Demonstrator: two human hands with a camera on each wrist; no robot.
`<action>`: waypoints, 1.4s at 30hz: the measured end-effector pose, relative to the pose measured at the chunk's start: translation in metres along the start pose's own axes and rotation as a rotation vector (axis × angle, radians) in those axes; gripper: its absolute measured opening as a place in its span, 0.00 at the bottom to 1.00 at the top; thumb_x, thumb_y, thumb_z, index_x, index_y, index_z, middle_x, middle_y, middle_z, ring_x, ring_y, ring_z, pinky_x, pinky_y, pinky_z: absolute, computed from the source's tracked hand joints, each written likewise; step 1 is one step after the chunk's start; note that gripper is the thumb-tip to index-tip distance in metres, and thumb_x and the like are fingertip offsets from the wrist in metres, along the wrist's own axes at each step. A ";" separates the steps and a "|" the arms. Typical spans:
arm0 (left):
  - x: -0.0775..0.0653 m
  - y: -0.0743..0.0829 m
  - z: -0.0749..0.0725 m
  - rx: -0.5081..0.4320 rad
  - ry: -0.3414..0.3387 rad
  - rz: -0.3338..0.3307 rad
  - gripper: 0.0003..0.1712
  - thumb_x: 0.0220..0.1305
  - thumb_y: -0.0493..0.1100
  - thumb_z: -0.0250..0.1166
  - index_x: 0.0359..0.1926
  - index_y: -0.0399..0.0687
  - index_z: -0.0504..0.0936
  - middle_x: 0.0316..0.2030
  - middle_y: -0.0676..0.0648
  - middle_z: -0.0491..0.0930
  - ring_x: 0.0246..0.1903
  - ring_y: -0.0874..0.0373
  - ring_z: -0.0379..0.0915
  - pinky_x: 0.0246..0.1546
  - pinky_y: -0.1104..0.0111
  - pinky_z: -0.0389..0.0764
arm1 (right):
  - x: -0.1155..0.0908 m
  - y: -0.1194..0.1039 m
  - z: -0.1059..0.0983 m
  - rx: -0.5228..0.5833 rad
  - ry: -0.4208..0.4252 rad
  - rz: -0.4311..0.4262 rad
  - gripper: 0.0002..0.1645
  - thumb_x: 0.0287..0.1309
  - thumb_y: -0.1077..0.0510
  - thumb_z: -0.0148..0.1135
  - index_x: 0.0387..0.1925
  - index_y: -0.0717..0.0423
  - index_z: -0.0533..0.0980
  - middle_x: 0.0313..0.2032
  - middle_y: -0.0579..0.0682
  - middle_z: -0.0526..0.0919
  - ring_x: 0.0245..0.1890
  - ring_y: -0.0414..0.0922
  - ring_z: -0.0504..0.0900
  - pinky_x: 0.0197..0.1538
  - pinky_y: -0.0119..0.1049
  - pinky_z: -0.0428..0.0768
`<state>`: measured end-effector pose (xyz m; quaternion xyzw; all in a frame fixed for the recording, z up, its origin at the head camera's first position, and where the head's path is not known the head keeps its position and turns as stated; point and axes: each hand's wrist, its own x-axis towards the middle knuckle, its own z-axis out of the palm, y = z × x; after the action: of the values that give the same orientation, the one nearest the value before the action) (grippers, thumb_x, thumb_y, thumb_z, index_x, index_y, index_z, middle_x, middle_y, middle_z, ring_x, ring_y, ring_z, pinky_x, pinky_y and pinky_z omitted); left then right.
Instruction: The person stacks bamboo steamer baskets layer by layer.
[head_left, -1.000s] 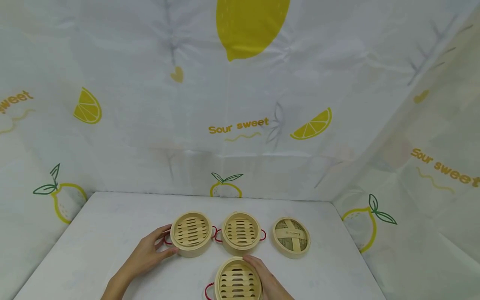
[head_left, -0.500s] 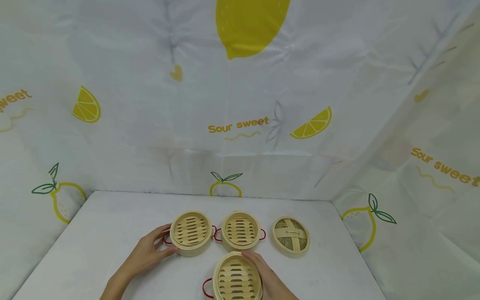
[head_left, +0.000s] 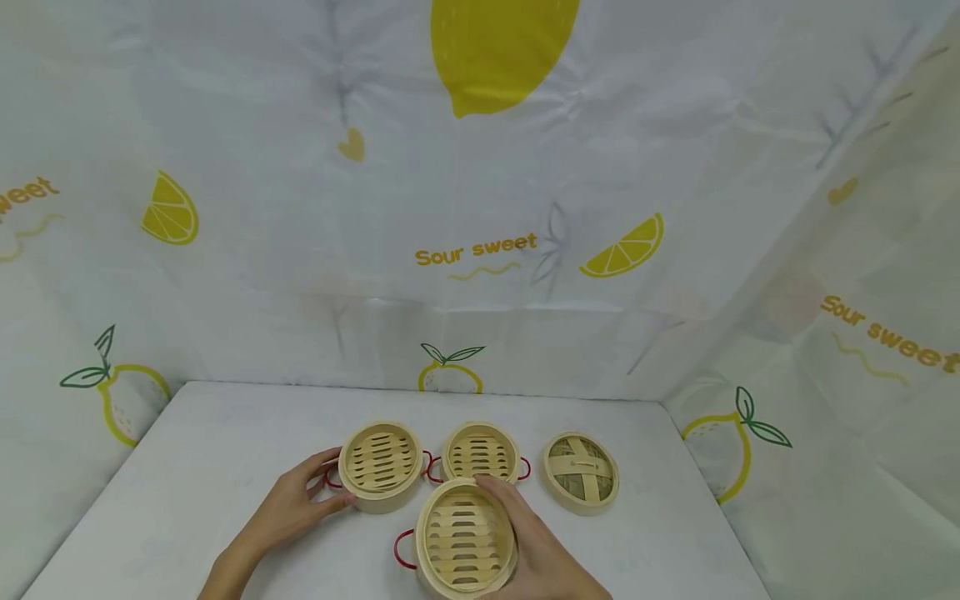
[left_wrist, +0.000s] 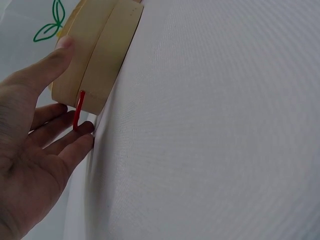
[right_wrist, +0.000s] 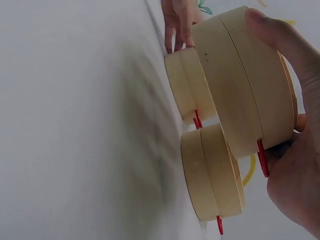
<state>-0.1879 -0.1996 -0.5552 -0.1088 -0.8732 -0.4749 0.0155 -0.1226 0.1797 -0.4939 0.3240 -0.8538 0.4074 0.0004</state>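
My right hand (head_left: 542, 550) grips a round bamboo steamer basket (head_left: 424, 557) with red handles, thumb and fingers about its right side. In the right wrist view this held basket (right_wrist: 245, 85) is off the table and tilted, overlapping the others. At the left, my left hand (head_left: 296, 504) holds a second bamboo steamer basket (head_left: 381, 460) that stands on the table. Its thumb (left_wrist: 62, 55) touches the wall, and the other fingers lie around the red handle (left_wrist: 78, 112). A third basket (head_left: 480, 454) stands beside that one, partly covered by the lifted one in the head view.
A woven bamboo steamer lid (head_left: 581, 471) with crossed strips lies on the white table (head_left: 660, 533), right of the standing baskets. A lemon-print cloth (head_left: 300, 250) hangs behind the table and along its sides.
My right hand has raised its steamer basket from the near edge, up and slightly left, towards the standing baskets. The left hand and the other pieces keep their places.
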 end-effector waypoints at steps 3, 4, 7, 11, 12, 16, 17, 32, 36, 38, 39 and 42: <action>0.000 0.001 -0.001 0.004 0.002 0.005 0.51 0.45 0.63 0.74 0.66 0.45 0.68 0.65 0.42 0.72 0.65 0.44 0.70 0.59 0.64 0.82 | 0.006 -0.003 0.000 -0.021 0.026 -0.033 0.76 0.27 0.36 0.82 0.75 0.45 0.48 0.72 0.42 0.58 0.71 0.42 0.64 0.74 0.36 0.70; 0.000 0.001 -0.001 0.004 0.002 0.008 0.50 0.45 0.63 0.74 0.66 0.45 0.68 0.65 0.42 0.72 0.65 0.44 0.70 0.59 0.64 0.81 | 0.008 -0.005 0.000 -0.030 0.034 -0.032 0.77 0.25 0.35 0.83 0.75 0.45 0.49 0.72 0.41 0.58 0.71 0.42 0.63 0.74 0.36 0.70; 0.000 0.001 -0.001 0.004 0.001 0.010 0.50 0.45 0.63 0.74 0.66 0.46 0.69 0.65 0.42 0.72 0.65 0.44 0.69 0.60 0.63 0.81 | 0.014 -0.009 0.000 -0.066 0.053 -0.010 0.79 0.21 0.35 0.84 0.75 0.42 0.49 0.72 0.40 0.59 0.71 0.41 0.63 0.75 0.38 0.70; 0.000 0.000 0.000 0.004 0.003 0.012 0.50 0.45 0.63 0.74 0.65 0.45 0.69 0.65 0.42 0.72 0.65 0.44 0.69 0.60 0.64 0.81 | 0.020 -0.012 -0.001 -0.109 0.060 0.018 0.80 0.19 0.31 0.83 0.75 0.39 0.48 0.72 0.36 0.59 0.72 0.39 0.62 0.74 0.46 0.71; 0.000 0.000 0.000 0.005 0.004 0.011 0.50 0.45 0.63 0.74 0.65 0.44 0.69 0.65 0.42 0.72 0.65 0.44 0.69 0.60 0.64 0.81 | 0.021 -0.012 -0.001 -0.109 0.060 0.020 0.79 0.19 0.31 0.83 0.75 0.39 0.48 0.72 0.36 0.59 0.72 0.39 0.62 0.73 0.47 0.72; -0.001 0.000 0.000 0.000 0.004 0.008 0.50 0.45 0.63 0.74 0.65 0.45 0.69 0.65 0.41 0.72 0.65 0.44 0.69 0.60 0.64 0.81 | 0.025 -0.012 -0.001 -0.111 0.066 0.025 0.80 0.19 0.31 0.83 0.74 0.38 0.48 0.72 0.36 0.58 0.71 0.38 0.62 0.73 0.48 0.72; -0.002 0.000 0.000 0.000 0.002 0.006 0.50 0.45 0.63 0.74 0.65 0.45 0.69 0.65 0.41 0.72 0.65 0.44 0.69 0.60 0.63 0.81 | 0.026 -0.012 -0.001 -0.115 0.072 0.017 0.80 0.18 0.30 0.82 0.74 0.38 0.49 0.72 0.37 0.59 0.71 0.38 0.62 0.73 0.48 0.72; -0.001 0.002 -0.002 0.000 0.000 0.008 0.50 0.45 0.63 0.74 0.66 0.46 0.69 0.65 0.42 0.72 0.65 0.43 0.69 0.59 0.63 0.81 | 0.048 -0.013 0.001 0.014 0.087 0.075 0.78 0.17 0.37 0.86 0.73 0.33 0.50 0.71 0.33 0.58 0.72 0.37 0.60 0.76 0.47 0.68; -0.001 0.002 -0.001 -0.003 0.002 0.008 0.50 0.45 0.63 0.74 0.66 0.45 0.69 0.65 0.42 0.72 0.65 0.43 0.69 0.59 0.63 0.81 | 0.053 -0.013 0.003 0.016 0.090 0.086 0.79 0.17 0.37 0.86 0.73 0.32 0.49 0.72 0.36 0.58 0.74 0.37 0.57 0.77 0.49 0.66; -0.001 0.003 -0.001 0.005 0.002 0.006 0.50 0.45 0.63 0.74 0.66 0.45 0.69 0.65 0.42 0.71 0.65 0.43 0.69 0.59 0.63 0.81 | 0.055 -0.014 0.003 0.018 0.093 0.091 0.79 0.17 0.36 0.85 0.73 0.32 0.49 0.72 0.37 0.58 0.74 0.37 0.57 0.77 0.51 0.65; -0.001 0.003 -0.001 0.008 0.004 0.004 0.50 0.45 0.63 0.74 0.66 0.45 0.69 0.65 0.41 0.71 0.65 0.43 0.69 0.59 0.63 0.82 | 0.056 -0.014 0.004 0.025 0.093 0.096 0.79 0.17 0.36 0.85 0.73 0.31 0.49 0.72 0.37 0.58 0.74 0.36 0.57 0.77 0.52 0.65; -0.001 0.004 -0.002 0.010 0.004 -0.001 0.50 0.45 0.63 0.74 0.66 0.45 0.69 0.65 0.41 0.71 0.65 0.43 0.69 0.59 0.63 0.82 | 0.060 -0.016 0.005 0.033 0.094 0.097 0.79 0.17 0.36 0.85 0.73 0.31 0.49 0.72 0.35 0.58 0.74 0.36 0.57 0.76 0.53 0.66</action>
<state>-0.1860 -0.1992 -0.5511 -0.1073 -0.8755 -0.4709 0.0173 -0.1604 0.1360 -0.4702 0.2629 -0.8607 0.4358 0.0154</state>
